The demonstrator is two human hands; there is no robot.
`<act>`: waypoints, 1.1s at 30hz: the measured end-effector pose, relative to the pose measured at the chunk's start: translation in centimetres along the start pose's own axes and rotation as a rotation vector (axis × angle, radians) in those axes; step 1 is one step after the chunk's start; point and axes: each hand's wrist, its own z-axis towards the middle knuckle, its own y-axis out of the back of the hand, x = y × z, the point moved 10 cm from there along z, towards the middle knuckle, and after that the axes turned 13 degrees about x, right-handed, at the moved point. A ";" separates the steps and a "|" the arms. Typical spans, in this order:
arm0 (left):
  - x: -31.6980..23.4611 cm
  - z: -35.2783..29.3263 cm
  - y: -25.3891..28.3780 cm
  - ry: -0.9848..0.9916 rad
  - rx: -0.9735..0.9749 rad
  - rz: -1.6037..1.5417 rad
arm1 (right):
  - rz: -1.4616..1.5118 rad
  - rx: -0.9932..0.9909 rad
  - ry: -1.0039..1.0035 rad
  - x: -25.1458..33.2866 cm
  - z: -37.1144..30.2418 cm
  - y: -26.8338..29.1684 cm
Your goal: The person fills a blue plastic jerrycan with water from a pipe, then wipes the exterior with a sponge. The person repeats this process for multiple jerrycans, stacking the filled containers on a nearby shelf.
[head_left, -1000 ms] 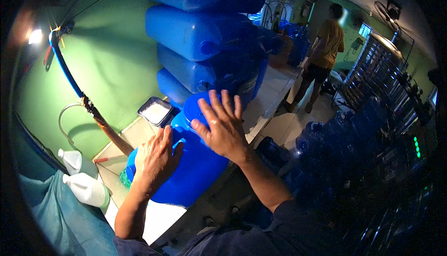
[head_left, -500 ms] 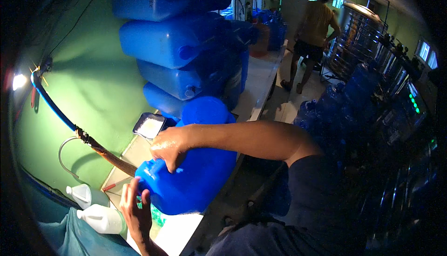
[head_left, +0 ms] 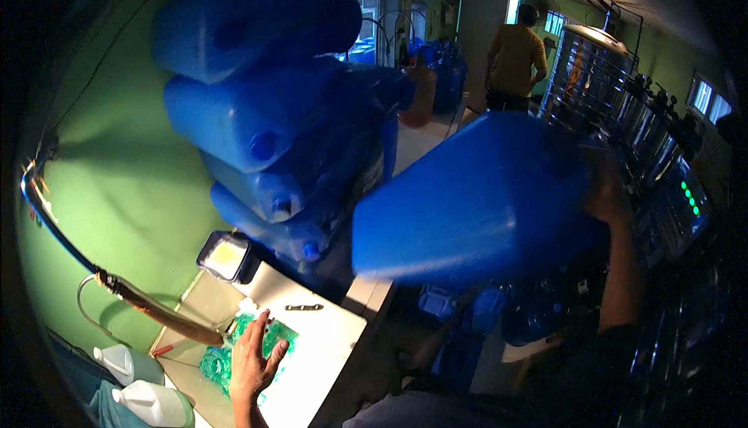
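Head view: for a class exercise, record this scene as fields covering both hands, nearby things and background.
Right hand: holding a large blue plastic jug beside the pale flat worktop
Left hand: open, at crumpled translucent green material, contact unclear
Lower left: two white plastic bottles
Upper left: stacked blue plastic containers by the green wall
Background: person in yellow shirt, cylindrical shiny metal tank

Countertop [head_left: 323,342] glaring white; right side dim; right hand [head_left: 606,190] shadowed, blurred; shadows on green wall [head_left: 140,194]; fisheye rim black.

From here the right hand [head_left: 606,194] blurs into shadow; the blue jug [head_left: 467,210] hides the lower legs of the distant person [head_left: 514,62].
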 end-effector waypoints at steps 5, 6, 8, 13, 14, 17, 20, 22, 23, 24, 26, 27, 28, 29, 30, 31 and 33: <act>-1.2 5.9 -0.9 0.055 -0.134 0.102 | -0.343 -0.363 -0.005 -11.3 -1.2 3.2; -1.9 6.7 -0.3 0.047 -0.192 0.174 | -0.361 -0.373 0.004 -12.8 0.4 2.6; -2.6 7.9 0.5 0.086 -0.262 0.231 | -0.353 -0.475 0.079 -15.0 4.8 0.9; -3.4 8.7 1.7 0.212 -0.341 0.255 | -0.332 -0.829 0.295 -18.0 16.9 -4.5; -3.4 8.5 1.6 0.251 -0.326 0.279 | -0.346 -0.855 0.351 -18.1 19.2 -5.7; -3.9 7.4 1.7 0.312 -0.341 0.303 | -0.341 -0.777 0.386 -19.0 25.8 -9.1; -5.2 5.9 2.4 0.323 -0.400 0.414 | -0.148 -0.515 0.146 -21.9 32.8 -13.4; -5.3 5.4 2.2 0.383 -0.346 0.486 | -0.085 -0.605 0.205 -21.6 34.5 -15.4; -5.5 5.0 2.3 0.381 -0.368 0.479 | -0.025 -0.654 0.239 -21.6 35.2 -16.3; -5.7 4.7 2.5 0.377 -0.390 0.471 | 0.005 -0.638 0.246 -21.7 36.1 -17.5; -5.7 4.4 2.5 0.366 -0.415 0.417 | 0.102 -0.580 0.245 -22.1 37.8 -20.2; -5.7 4.5 2.3 0.372 -0.409 0.425 | 0.091 -0.544 0.216 -22.2 38.7 -21.6; -5.7 4.6 2.1 0.377 -0.403 0.433 | 0.097 -0.511 0.185 -22.3 39.5 -23.0; -5.7 4.8 1.9 0.381 -0.398 0.442 | 0.110 -0.481 0.160 -22.4 40.3 -24.2; -5.4 4.9 1.7 0.412 -0.382 0.444 | 0.095 -0.470 0.166 -22.0 40.9 -25.3; -5.3 5.1 1.6 0.427 -0.375 0.434 | 0.087 -0.461 0.176 -21.5 41.4 -26.2; -5.0 5.3 1.3 0.454 -0.359 0.414 | 0.089 -0.464 0.208 -20.4 42.1 -27.8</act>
